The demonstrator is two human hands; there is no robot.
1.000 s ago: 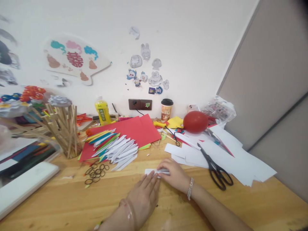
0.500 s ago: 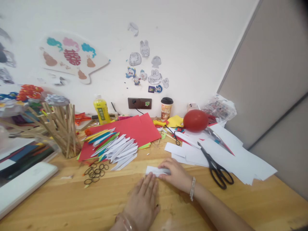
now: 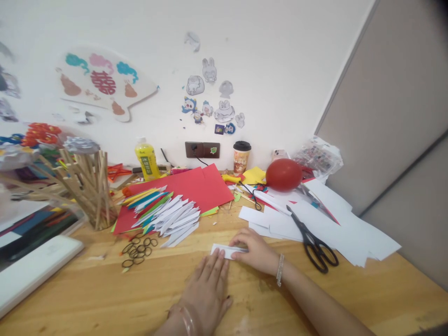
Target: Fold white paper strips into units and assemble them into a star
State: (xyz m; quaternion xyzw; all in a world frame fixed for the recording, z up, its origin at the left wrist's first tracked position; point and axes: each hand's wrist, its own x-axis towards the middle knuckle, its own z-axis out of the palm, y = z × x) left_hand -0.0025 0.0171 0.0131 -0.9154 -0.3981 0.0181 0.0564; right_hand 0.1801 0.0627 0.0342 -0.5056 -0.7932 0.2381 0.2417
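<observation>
A small folded strip of white paper (image 3: pixel 227 253) lies on the wooden table in front of me. My left hand (image 3: pixel 207 287) rests flat, its fingers stretched out and the fingertips on the strip's near edge. At the right end, my right hand (image 3: pixel 257 253) pinches the strip between thumb and fingers, which cover that end. Beyond and to the left sits a pile of folded white paper pieces (image 3: pixel 178 217), with coloured ones among them, partly on red sheets (image 3: pixel 210 186).
Several black rubber bands (image 3: pixel 138 252) lie left of my hands. Black-handled scissors (image 3: pixel 313 245) rest on white sheets (image 3: pixel 350 233) at right. Behind stand a bottle (image 3: pixel 147 161), a lidded cup (image 3: pixel 241 157) and a red balloon (image 3: pixel 283 175). Wooden sticks (image 3: pixel 91 191) stand at left.
The strip's near side appears pressed flatter, and its outline is clearer. Both hands stay in nearly the same place, the left fingers shifting slightly. The view has moved a little.
</observation>
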